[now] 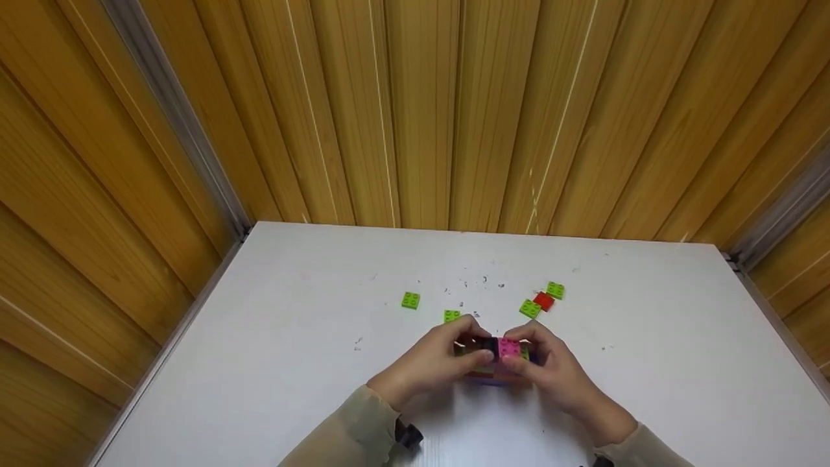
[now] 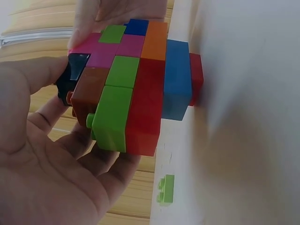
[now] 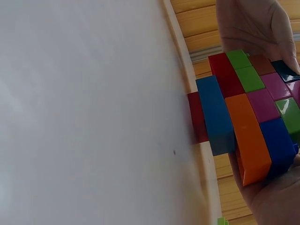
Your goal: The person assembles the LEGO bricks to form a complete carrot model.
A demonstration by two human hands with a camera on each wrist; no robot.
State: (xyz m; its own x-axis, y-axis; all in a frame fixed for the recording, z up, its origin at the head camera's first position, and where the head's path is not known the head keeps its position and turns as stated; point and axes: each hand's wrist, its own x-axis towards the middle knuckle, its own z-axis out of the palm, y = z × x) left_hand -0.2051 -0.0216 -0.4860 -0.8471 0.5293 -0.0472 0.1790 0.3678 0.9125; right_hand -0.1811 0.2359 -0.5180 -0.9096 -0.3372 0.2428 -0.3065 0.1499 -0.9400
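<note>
Both hands hold a stepped stack of coloured toy building bricks (image 2: 147, 93) upright over the white table. Red, blue, orange, lime, brown and pink bricks form its layers, narrowing to a red brick (image 2: 196, 79) at the bottom. My left hand (image 1: 444, 353) pinches a black brick (image 1: 488, 347) at the top, its other fingers behind the stack. Beside it, my right hand (image 1: 550, 358) has thumb and fingertips on a pink studded brick (image 1: 509, 347). In the right wrist view, a dark blue brick (image 3: 278, 145) and an orange brick (image 3: 248, 140) lie near the right palm.
On the white table (image 1: 272, 311) beyond the hands lie loose lime bricks (image 1: 410, 299), one partly behind the left hand. A red brick (image 1: 544, 301) sits between two lime ones at the right. Small dark specks dot the surface. Wood-patterned panels (image 1: 421, 117) rise behind the table.
</note>
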